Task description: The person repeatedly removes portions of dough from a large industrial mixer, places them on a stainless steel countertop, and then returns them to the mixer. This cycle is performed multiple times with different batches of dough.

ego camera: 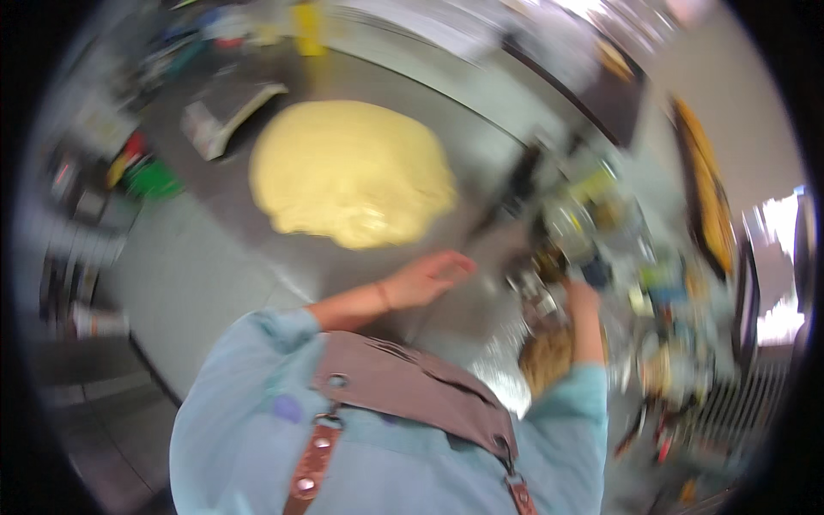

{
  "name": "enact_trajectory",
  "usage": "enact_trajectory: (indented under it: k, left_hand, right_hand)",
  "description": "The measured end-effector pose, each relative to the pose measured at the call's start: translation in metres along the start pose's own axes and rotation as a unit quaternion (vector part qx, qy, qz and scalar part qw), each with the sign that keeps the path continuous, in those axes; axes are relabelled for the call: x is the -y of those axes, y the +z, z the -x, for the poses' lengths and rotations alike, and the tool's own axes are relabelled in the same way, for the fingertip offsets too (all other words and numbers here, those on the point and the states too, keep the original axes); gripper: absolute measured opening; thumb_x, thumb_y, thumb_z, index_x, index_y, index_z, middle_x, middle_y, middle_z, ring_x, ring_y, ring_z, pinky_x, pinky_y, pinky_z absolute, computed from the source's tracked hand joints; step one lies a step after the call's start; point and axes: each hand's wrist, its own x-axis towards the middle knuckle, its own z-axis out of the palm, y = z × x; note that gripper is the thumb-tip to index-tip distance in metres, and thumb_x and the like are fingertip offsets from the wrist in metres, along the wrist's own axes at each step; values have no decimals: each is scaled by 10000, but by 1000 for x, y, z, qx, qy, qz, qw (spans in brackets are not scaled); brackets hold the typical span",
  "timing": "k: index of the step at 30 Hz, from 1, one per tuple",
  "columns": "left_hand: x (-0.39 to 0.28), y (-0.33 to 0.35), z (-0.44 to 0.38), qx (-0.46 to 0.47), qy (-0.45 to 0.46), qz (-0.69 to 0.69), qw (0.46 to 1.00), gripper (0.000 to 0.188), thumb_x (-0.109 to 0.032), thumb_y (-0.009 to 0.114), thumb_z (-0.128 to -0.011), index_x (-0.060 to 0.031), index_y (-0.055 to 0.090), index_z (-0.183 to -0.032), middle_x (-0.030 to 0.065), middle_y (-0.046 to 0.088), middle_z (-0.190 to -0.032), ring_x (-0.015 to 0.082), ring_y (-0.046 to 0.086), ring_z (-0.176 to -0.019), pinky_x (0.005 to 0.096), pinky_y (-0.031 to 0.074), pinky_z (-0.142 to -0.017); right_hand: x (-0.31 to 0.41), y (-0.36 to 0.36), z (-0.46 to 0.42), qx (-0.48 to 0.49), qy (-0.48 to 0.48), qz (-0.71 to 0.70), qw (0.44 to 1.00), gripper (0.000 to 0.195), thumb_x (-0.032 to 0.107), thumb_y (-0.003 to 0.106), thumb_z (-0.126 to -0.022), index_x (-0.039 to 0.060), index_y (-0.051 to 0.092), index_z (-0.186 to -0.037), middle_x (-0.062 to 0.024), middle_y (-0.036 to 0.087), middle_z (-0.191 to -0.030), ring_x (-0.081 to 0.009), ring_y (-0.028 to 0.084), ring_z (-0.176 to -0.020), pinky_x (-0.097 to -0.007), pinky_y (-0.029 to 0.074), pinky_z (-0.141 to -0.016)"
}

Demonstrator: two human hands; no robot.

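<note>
A large mass of smooth yellow dough lies on the grey metal worktop. Below its lower right edge, my left hand hovers bare, fingers slightly curled, apart from the dough and with nothing seen in it. My right hand reaches in among blurred jars and small items at the right. Its fingers are hidden or too blurred to tell whether they hold something. Just left of my right forearm sits a brown item, beside crumpled shiny wrap or foil.
Clear containers crowd the right side, with bottles and utensils beyond. A dark device with a pale edge, perhaps a scale, stands left of the dough. Green and red items lie at the left. A yellow object is at the back.
</note>
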Motion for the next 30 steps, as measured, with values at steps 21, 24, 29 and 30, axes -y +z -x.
enact_trajectory:
  k: [21,24,29,30]
  left_hand:
    - [-109,-333,547,-346,384,596,615,284,-336,446,-1083,-148,566,-907,-78,357,-620,81,378,-521,240,375,-518]
    - [-148,-362,649,-457,414,447,648,450,-341,394,-1086,-63,495,-1424,45,559,-1457,171,618,-1185,349,519,-980]
    - [-176,-418,717,-418,434,450,659,732,-585,198,-1049,-67,333,-1549,90,353,-1610,256,339,-1478,455,259,-1211]
    - [-163,-440,734,-426,452,428,657,742,-597,191,-1045,-73,326,-1552,87,367,-1600,262,352,-1469,458,253,-1213]
  right_hand:
    - [782,-246,294,165,-678,-503,510,214,131,569,-1007,2,646,-1160,-104,691,-835,-174,654,-717,-314,521,-634]
    - [894,-281,368,-127,-691,-533,472,241,123,561,-1011,-28,694,-878,-161,702,-1070,-241,675,-983,-346,538,-819]
    - [1044,-331,470,-136,-808,-408,402,304,239,569,-992,36,644,-1205,-206,543,-1417,-342,417,-1408,-489,277,-1166]
    - [1078,-336,478,-182,-835,-350,384,342,269,565,-991,37,635,-1232,-210,530,-1432,-348,393,-1424,-500,249,-1178]
